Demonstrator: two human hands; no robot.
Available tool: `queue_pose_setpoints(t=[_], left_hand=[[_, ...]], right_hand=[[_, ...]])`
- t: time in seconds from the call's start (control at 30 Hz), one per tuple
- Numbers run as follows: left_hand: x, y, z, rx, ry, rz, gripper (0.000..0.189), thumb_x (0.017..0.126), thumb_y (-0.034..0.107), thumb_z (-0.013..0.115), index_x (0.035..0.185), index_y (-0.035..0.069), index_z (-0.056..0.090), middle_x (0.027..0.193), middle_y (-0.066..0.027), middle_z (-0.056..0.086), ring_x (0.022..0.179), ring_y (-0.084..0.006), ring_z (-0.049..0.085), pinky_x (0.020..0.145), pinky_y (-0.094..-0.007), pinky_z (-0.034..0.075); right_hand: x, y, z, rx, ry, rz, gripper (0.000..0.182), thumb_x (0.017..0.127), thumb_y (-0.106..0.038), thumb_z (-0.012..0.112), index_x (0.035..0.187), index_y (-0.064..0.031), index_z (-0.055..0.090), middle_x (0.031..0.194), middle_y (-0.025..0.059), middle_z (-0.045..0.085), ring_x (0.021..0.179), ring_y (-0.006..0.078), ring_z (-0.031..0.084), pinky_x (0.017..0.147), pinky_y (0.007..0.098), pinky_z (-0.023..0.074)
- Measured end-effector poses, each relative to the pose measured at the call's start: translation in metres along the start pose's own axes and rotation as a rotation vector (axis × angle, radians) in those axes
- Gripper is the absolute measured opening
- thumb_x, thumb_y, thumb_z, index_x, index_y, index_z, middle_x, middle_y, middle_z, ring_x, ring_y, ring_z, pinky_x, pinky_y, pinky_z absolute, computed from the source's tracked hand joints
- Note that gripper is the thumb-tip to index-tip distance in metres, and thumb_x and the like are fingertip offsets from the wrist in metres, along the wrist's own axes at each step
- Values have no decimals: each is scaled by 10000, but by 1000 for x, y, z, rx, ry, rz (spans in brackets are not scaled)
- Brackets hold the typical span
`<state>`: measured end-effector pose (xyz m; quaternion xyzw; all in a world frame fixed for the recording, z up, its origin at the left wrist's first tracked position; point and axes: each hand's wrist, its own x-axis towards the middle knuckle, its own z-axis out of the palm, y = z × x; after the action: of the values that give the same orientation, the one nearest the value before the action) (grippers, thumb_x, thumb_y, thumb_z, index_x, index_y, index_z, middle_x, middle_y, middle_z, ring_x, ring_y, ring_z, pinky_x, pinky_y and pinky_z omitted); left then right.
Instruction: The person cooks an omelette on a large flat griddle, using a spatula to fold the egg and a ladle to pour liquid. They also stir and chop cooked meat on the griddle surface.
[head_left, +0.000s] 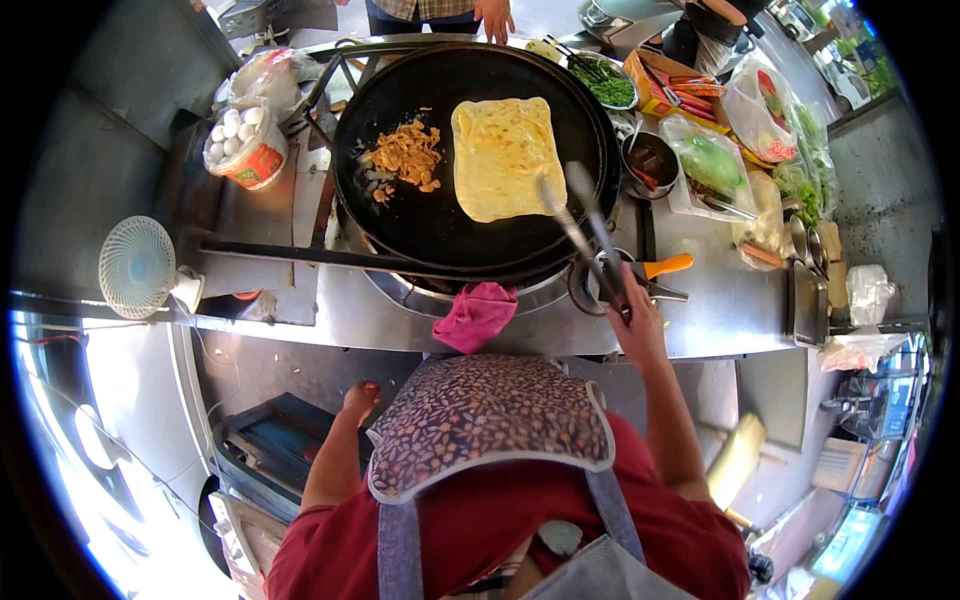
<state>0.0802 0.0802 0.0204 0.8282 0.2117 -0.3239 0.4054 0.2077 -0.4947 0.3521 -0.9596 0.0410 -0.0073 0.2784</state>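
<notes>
My right hand (639, 322) grips a pair of metal tongs (596, 225), held over the right side of a round black griddle (390, 232). The tongs' arms are spread and blurred. One tip overlaps the lower right edge of a square yellow flatbread (502, 150) lying flat on the griddle; I cannot tell whether it touches. Left of the flatbread, a small pile of browned, cooked pieces (409, 154), perhaps meat, sits on the same surface. My left hand (361, 399) hangs low beside the floral apron (487, 420), away from the counter. Its fingers look curled, but what they do is unclear.
A tub of white eggs (259, 161) and a fan (137, 266) stand left. A pink cloth (476, 315) lies in front. Right are a sauce pot (649, 166), chopped greens (604, 82) and an orange handle (669, 265). Another person's hand (495, 16) is beyond the griddle.
</notes>
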Motion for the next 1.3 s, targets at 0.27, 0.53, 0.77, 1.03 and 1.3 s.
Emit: queue_pose_setpoints(t=[0.27, 0.53, 0.77, 1.03, 1.3], left_hand=[[-7, 2, -50, -273, 42, -92, 241, 924, 142, 626, 1116, 3, 667, 964, -99, 730, 844, -172, 706, 735, -298, 560], [-15, -86, -70, -146, -112, -184, 338, 845, 274, 741, 1116, 76, 708, 974, -91, 744, 888, -208, 705, 773, -348, 538], [4, -38, -92, -215, 0, -103, 244, 943, 184, 655, 1127, 25, 642, 951, -70, 705, 807, -153, 663, 695, -292, 538], [36, -32, -81, -63, -61, 2, 294, 913, 242, 681, 1108, 24, 654, 962, -103, 734, 795, -185, 714, 721, -300, 557], [83, -79, -90, 223, 55, 275, 378, 863, 376, 696, 1070, 59, 701, 927, -130, 751, 870, -274, 722, 777, -394, 545]], right_hand=[[66, 17, 13, -371, 69, 3, 690, 891, -217, 679, 1508, -304, 383, 988, 101, 631, 877, 346, 659, 740, 462, 524], [167, -78, 76, -297, 179, 66, 615, 903, -240, 656, 1473, -265, 428, 1102, 131, 652, 949, 368, 663, 794, 465, 541], [124, -108, 92, -293, 3, -42, 659, 887, -207, 671, 1488, -278, 412, 1006, 128, 631, 908, 359, 656, 799, 452, 523], [40, -60, 56, -84, 92, 234, 718, 850, -167, 716, 1499, -278, 429, 1202, 149, 662, 1020, 353, 659, 881, 397, 508], [12, 63, 29, 64, 660, 506, 762, 886, -301, 690, 1531, -113, 330, 1045, 190, 681, 864, 342, 665, 786, 416, 518]])
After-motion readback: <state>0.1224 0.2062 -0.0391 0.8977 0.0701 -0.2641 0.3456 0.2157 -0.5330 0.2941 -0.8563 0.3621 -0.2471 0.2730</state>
